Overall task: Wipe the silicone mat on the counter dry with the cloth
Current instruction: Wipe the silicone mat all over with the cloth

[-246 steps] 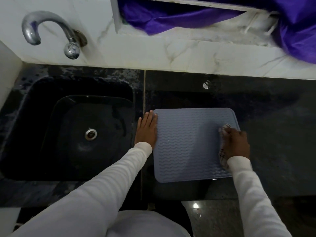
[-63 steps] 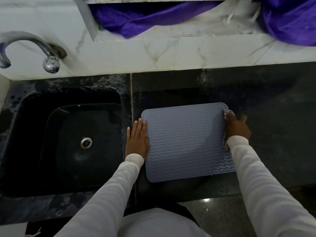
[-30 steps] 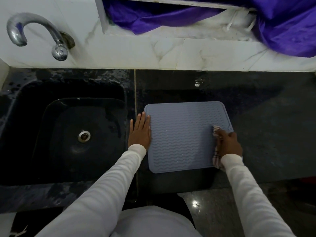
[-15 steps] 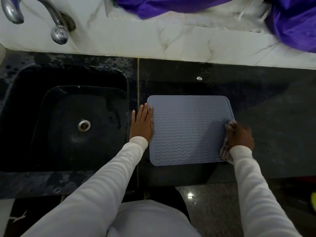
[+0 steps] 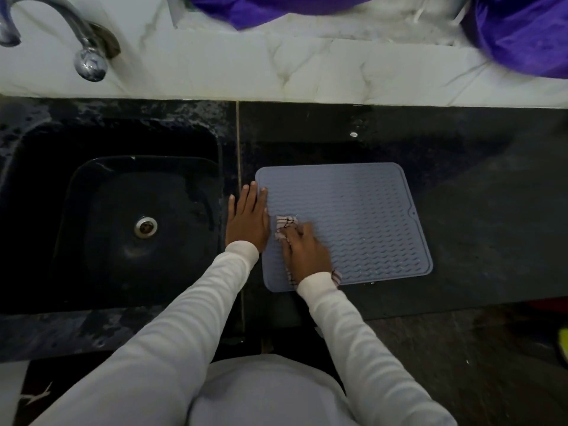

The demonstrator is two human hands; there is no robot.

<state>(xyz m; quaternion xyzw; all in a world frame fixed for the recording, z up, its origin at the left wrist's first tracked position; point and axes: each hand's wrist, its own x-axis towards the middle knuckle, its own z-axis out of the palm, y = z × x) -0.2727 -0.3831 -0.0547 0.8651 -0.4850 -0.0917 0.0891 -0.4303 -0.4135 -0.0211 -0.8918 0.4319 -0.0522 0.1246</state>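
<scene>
Mat point(image 5: 353, 216) on counter point(image 5: 476, 210), sink point(image 5: 138, 216) to its left

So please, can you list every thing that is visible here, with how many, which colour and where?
silicone mat: one, grey-blue, flat on the counter right of the sink
cloth: one, pale with dark stripes, on the mat's left part under the right hand
counter: one, black stone
sink: one, black, left, metal drain in its middle
tap: one, chrome, on the wall above the sink
wall ledge: one, white marble
fabric: purple, top edge
left hand: flat on the mat's left edge
right hand: grips the cloth
sleeves: two, white
</scene>
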